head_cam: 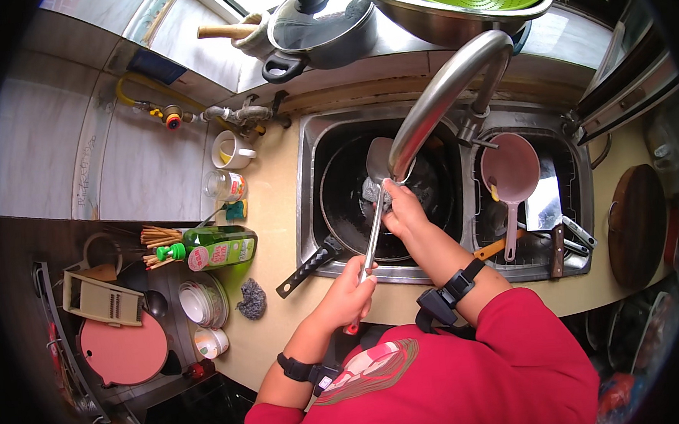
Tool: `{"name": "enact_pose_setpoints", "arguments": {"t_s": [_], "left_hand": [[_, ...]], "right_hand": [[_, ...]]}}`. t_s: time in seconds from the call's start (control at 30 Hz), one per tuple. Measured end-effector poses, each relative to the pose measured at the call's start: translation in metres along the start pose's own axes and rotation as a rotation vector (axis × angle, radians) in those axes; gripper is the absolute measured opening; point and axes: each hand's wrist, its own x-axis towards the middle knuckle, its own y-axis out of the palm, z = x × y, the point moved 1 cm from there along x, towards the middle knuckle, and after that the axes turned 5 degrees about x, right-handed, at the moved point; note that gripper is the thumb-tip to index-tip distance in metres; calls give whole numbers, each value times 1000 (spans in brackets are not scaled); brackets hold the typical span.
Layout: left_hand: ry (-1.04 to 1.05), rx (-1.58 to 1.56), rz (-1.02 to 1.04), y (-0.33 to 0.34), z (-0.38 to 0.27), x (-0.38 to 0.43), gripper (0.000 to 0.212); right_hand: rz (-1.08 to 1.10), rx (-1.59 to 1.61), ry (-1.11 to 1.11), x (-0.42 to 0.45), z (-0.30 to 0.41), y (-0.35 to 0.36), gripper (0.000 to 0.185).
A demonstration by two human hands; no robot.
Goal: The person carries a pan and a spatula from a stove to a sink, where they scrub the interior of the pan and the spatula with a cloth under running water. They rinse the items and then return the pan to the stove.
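Note:
My left hand (344,298) grips the handle of a metal spatula (373,233) near its red end. At the other end, my right hand (404,210) closes around the spatula's neck, just below its broad blade (378,155). A whitish, striped bit (369,190) shows by the right fingers; whether it is a scrubber or water is unclear. The curved steel faucet (442,91) reaches over the blade and partly covers it. Under both, a dark wok (340,223) sits in the left basin, its black handle (305,271) sticking out over the front rim.
In the right basin are a pink ladle-like strainer (510,165), a cleaver (543,198) and other utensils. Left on the counter are a green detergent bottle (220,247), a steel-wool pad (251,300) and stacked bowls (200,303). A lidded pot (324,28) stands behind; a round wooden board (637,225) leans right.

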Motion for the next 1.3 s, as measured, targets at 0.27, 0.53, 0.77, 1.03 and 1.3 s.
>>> {"name": "enact_pose_setpoints", "arguments": {"t_s": [0.27,0.53,0.77,1.03,1.3], "left_hand": [[-111,-26,11,-26,-3,-27,21],[-201,-169,-13,-27,7,-33,24],[-195,-132,9,-20,-4,-30,25],[-158,-29,14,-24,4,-46,25],[-343,-643,-97,-25,7,-34,26]], "right_hand": [[14,-430,-386,37,18,-37,16],[208,-1108,-704,33,31,-36,30],[479,-1940,-700,-7,-12,-27,54],[173,-1844,-706,19,5,-5,42],[-35,-1871,-721,21,12,3,36]]}}
